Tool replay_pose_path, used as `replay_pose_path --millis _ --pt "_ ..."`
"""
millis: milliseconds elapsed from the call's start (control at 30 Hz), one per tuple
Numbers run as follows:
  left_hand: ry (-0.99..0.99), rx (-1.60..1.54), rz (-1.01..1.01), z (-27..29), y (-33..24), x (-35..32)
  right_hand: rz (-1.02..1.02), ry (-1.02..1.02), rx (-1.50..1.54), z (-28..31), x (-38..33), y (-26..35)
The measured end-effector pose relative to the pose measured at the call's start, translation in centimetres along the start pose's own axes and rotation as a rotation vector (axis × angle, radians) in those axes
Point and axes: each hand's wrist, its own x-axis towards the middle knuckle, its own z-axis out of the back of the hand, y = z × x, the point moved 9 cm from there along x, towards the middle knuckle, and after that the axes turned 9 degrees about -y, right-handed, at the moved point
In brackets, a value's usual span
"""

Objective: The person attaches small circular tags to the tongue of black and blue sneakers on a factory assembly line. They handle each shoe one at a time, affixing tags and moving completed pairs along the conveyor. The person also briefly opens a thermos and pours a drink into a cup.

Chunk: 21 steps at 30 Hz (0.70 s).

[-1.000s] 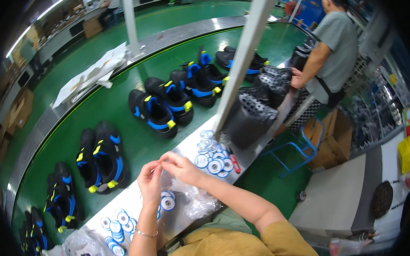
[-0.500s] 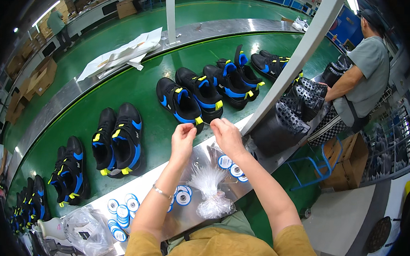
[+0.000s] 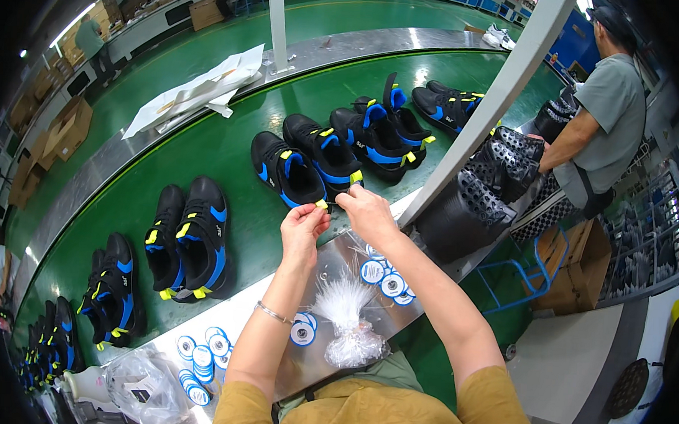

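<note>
My left hand [image 3: 302, 229] and my right hand [image 3: 368, 215] meet at the heel of a black and blue sneaker [image 3: 284, 167], each with its fingers pinched. The sneaker's yellow heel tab [image 3: 322, 204] shows right at my left fingertips. A thin line seems to run between the two hands, too fine to name. Beside that sneaker stands its mate [image 3: 321, 148], its heel close to my right fingers. Below my hands, on the metal ledge, lies a bunch of clear thin plastic strands [image 3: 344, 304] in a plastic bag [image 3: 355, 345].
Round white and blue tags [image 3: 391, 284] lie on the metal ledge [image 3: 269, 373], with more tags [image 3: 203, 358] at left. Other sneakers [image 3: 204, 236] line the green belt [image 3: 250, 230]. A white post [image 3: 491, 105] stands at right, near a person [image 3: 609, 126] handling black perforated shoe forms [image 3: 491, 174].
The sneakers on the belt have shifted slightly left. My right hand has moved left and down a little, closer to my left hand and the heel tab.
</note>
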Motion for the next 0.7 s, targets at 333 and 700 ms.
replay_pose_path --millis 333,700 --pt "-0.004 -0.033 0.012 -0.1 0.3 -0.2 0.060 -0.018 0.044 -0.3 -0.1 0.1" --pt "-0.082 0.285 -0.225 2.0 -2.2 -0.6 0.035 0.106 0.185 -2.4 0.1 1.7"
